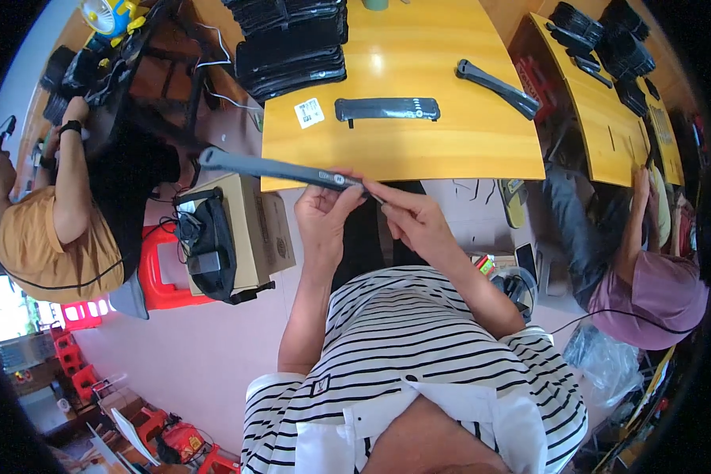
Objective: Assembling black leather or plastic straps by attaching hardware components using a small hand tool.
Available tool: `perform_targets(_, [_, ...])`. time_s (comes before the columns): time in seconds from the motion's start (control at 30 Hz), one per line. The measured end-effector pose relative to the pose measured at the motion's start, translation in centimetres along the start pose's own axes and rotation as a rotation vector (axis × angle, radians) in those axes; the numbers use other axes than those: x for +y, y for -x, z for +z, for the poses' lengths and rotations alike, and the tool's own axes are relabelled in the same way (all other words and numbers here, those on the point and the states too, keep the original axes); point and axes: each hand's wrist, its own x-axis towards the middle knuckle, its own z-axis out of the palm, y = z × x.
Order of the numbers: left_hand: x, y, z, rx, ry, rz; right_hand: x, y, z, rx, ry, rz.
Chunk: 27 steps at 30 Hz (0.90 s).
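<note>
A long dark grey strip (pixel 268 168) with a rounded, holed end points out to the left, in front of the table's near edge. My left hand (pixel 322 217) is closed around its right part, thumb on top beside white printed marks. At the strip's right end my right hand (pixel 419 223) pinches with its fingertips; what exactly lies between them is too small to tell. On the yellow table (pixel 442 158) beyond lies a flat black packet (pixel 387 109) with a glossy surface. A white printed label (pixel 309 113) lies left of it. Another dark strip (pixel 498 88) rests slanted at the right.
Stacked black packets (pixel 291 63) fill the table's far left. A cardboard box (pixel 249 229) with a black bag (pixel 210 245) on it stands left, beside a red stool (pixel 162 268). People work at tables on both sides; more black bundles (pixel 624 55) lie far right.
</note>
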Motion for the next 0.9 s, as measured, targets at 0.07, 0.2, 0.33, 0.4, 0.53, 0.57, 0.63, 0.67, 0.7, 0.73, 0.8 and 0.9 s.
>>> perform_targets(0.07, [0.1, -0.3, 0.4, -0.002, -0.024, 0.055, -0.3, -0.3, -0.3, -0.021, -0.064, 0.081])
perform_targets(0.2, [0.6, -0.6, 0.1, -0.042, -0.083, 0.023, -0.8, -0.1, 0.0, -0.009, 0.259, -0.152])
perform_targets(0.33, [0.3, -0.6, -0.2, -0.086, -0.135, -0.008, -0.5, -0.3, -0.3, -0.033, 0.262, -0.126])
perform_targets(0.4, [0.0, -0.4, -0.2, -0.061, -0.12, -0.034, -0.3, -0.3, -0.6, -0.061, 0.09, 0.004])
perform_targets(0.53, [-0.3, -0.2, -0.1, -0.045, -0.106, -0.051, 0.8, 0.1, -0.3, -0.03, -0.174, 0.13])
perform_targets(0.57, [-0.3, -0.3, -0.1, -0.049, -0.115, -0.053, 1.1, 0.1, -0.1, -0.027, -0.176, 0.132])
perform_targets(0.63, [-0.2, -0.3, 0.0, -0.052, -0.124, -0.056, 1.6, 0.1, 0.3, 0.09, 0.131, -0.192])
perform_targets(0.67, [-0.1, -0.2, 0.0, -0.075, -0.156, -0.03, 1.5, 0.0, 0.2, 0.09, 0.13, -0.191])
perform_targets(0.7, [-0.1, -0.2, 0.0, -0.097, -0.187, -0.004, 1.4, -0.2, 0.0, 0.063, 0.116, -0.184])
perform_targets(0.73, [0.1, -0.2, 0.1, -0.098, -0.187, -0.005, 1.2, -0.3, -0.2, 0.038, 0.102, -0.177])
perform_targets(0.8, [0.4, -0.5, 0.2, -0.132, -0.249, -0.009, 0.9, -0.2, -0.8, -0.021, -0.008, -0.076])
perform_targets(0.9, [0.6, -0.8, 0.2, -0.168, -0.265, -0.045, 0.2, -0.1, -1.5, -0.103, -0.147, 0.07])
